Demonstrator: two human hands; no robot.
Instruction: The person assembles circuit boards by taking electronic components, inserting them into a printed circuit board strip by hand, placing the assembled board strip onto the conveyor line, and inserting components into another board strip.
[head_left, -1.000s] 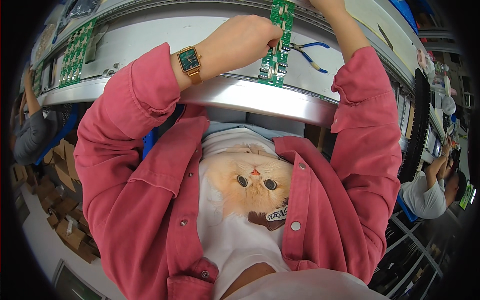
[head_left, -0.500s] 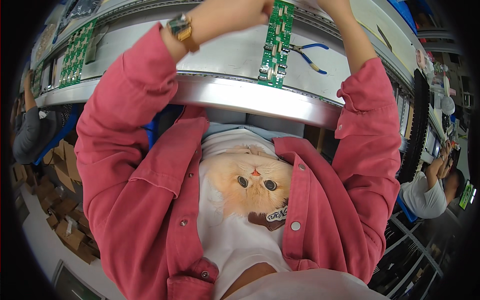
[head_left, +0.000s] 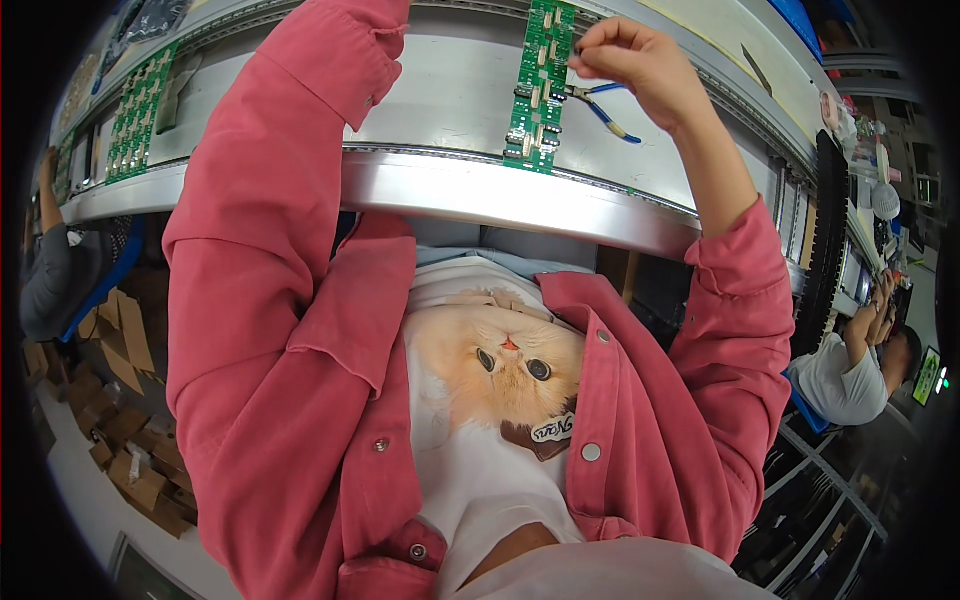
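A long green circuit board (head_left: 535,110) with white connectors and small black parts lies across the metal conveyor line in front of me. Just off its right edge is my right hand (head_left: 640,68), fingers curled and thumb drawn to the fingertips in a pinch. Whatever may be between those fingertips is too small to make out. Partly behind this hand, cutting pliers (head_left: 612,120) with blue and yellow handles rest on the line beside the board. My left arm reaches up past the top edge, so only its pink sleeve (head_left: 335,50) shows and the hand is hidden.
Another group of green boards (head_left: 140,115) lies further left on the line. A metal rail (head_left: 480,195) runs along the near edge. Co-workers sit at the far left (head_left: 65,275) and right (head_left: 850,375). Cardboard boxes (head_left: 140,470) stand on the floor at left.
My left hand has moved up out of the picture from beside the board. My right hand has come down into view, next to the board's right edge.
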